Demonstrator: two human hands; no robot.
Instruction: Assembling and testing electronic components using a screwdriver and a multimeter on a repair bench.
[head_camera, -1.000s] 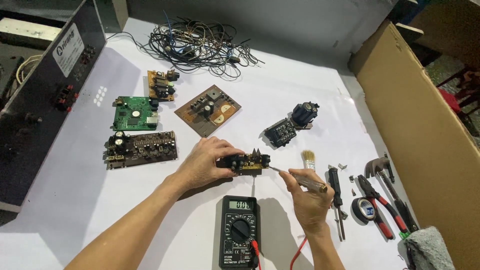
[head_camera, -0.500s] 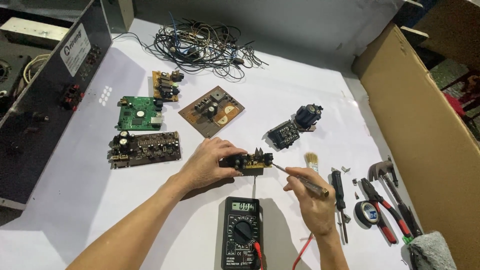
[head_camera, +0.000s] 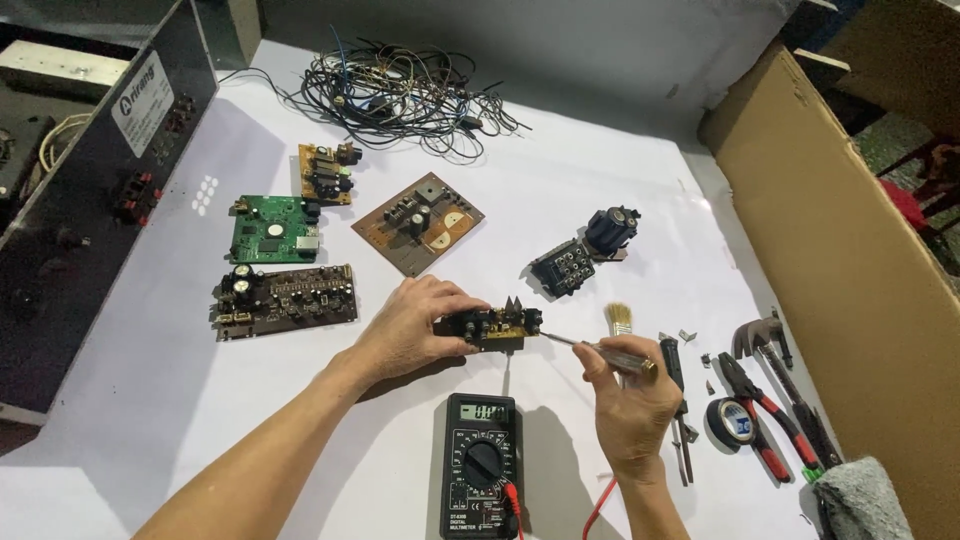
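Observation:
My left hand grips a small black and brown circuit board just above the white table, holding it by its left end. My right hand holds a thin metal-tipped probe whose tip touches the board's right end. A black digital multimeter lies flat right below the board, with a red lead running off beside my right wrist.
Several circuit boards lie to the left: a green one, a long dark one, a brown square one. A wire tangle sits at the back. Black connector part, brush, pliers, tape roll, cardboard wall, black chassis.
Both hands stay on the small board and the probe; the probe tip has stayed at the board's right end. The view has shifted only slightly.

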